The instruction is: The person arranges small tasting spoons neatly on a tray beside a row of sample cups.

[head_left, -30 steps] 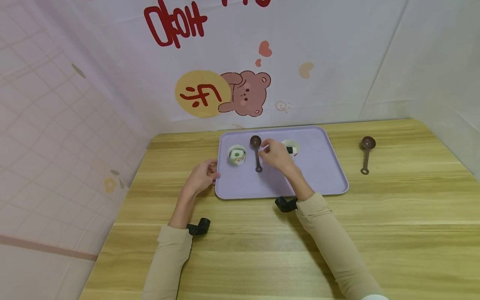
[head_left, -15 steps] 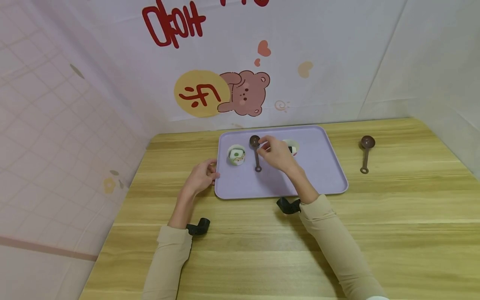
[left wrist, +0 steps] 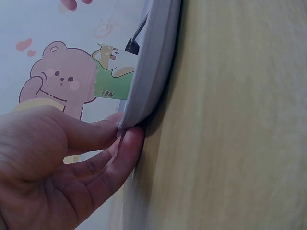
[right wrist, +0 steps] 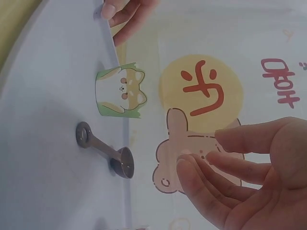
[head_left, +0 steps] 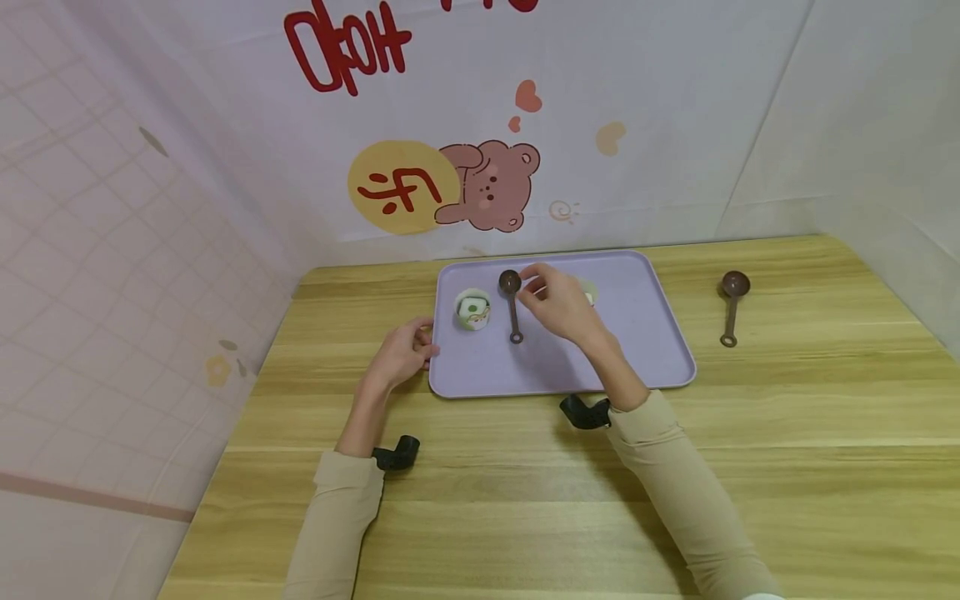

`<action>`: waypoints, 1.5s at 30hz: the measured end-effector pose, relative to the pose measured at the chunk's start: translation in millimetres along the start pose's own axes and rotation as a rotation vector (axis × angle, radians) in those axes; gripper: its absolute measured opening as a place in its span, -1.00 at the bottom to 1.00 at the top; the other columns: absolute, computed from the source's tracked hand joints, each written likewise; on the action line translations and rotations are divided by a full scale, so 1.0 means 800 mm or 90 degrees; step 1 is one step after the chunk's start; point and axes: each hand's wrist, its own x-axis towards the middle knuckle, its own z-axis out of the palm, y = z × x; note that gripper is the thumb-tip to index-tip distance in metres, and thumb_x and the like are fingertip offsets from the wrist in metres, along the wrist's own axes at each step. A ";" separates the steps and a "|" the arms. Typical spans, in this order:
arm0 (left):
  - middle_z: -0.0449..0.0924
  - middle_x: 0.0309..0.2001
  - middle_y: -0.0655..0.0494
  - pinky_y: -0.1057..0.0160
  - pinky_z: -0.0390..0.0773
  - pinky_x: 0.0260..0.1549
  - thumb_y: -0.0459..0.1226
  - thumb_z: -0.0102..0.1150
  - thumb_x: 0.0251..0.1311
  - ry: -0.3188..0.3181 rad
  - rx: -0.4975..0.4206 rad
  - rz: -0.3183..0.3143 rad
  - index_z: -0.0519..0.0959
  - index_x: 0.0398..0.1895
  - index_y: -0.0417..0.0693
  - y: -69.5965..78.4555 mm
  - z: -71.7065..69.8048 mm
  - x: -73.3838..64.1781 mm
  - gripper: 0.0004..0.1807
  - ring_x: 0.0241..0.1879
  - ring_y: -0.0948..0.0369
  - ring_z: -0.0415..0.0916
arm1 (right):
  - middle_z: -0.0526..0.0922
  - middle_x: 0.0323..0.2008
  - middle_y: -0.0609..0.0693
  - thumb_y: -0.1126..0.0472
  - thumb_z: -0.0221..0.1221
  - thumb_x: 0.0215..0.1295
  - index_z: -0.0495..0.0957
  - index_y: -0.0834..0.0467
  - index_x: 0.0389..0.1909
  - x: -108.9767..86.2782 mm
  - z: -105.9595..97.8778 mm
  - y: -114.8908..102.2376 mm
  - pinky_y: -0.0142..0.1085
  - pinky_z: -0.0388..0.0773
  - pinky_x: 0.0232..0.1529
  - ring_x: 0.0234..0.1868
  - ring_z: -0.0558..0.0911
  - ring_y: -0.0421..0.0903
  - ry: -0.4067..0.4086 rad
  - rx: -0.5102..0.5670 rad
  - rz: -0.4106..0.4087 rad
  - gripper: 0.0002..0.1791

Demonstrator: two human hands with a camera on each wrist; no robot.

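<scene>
Hovering right hand: the right hand [head_left: 558, 302] is floating over the purple tray [head_left: 645, 333], fingers loosely spread and holding nothing, as the right wrist view [right wrist: 240, 177] is showing.
Spoon on the tray: the brown spoon [head_left: 512, 304] is lying just to the left of that hand, apart from its fingertips.
Long axis: bowl pointing toward the tray's far edge, ring end toward its near edge.
Nearer hand: the right one is sitting closest to the spoon.
Left hand: the left hand [head_left: 402, 354] is pinching the tray's left rim [left wrist: 144, 91] between thumb and fingers.
Neighbours: a small printed cup [head_left: 473, 309] is standing left of the spoon; a second spoon [head_left: 732, 304] is lying on the bench [head_left: 787, 433], well right of the tray.
</scene>
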 end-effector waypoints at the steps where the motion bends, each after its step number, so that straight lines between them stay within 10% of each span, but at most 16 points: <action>1: 0.52 -0.10 -0.17 0.23 0.67 -0.30 -0.45 0.18 0.37 0.000 0.001 0.000 0.30 0.44 -0.31 0.000 0.000 0.000 -0.40 -0.30 0.09 0.58 | 0.70 -0.09 0.25 0.26 0.17 0.38 0.52 0.31 0.15 -0.001 -0.001 0.000 -0.03 0.65 -0.08 -0.09 0.70 0.15 -0.001 0.000 0.000 -0.63; 45: 0.52 -0.14 -0.17 0.24 0.66 -0.33 -0.47 0.19 0.35 0.005 -0.005 0.007 0.33 0.41 -0.31 -0.003 0.003 0.001 -0.42 -0.36 0.12 0.57 | 0.67 -0.05 0.26 0.25 0.13 0.46 0.49 0.29 0.21 -0.020 -0.062 0.042 -0.10 0.63 -0.14 -0.06 0.69 0.16 0.061 -0.025 -0.013 -0.63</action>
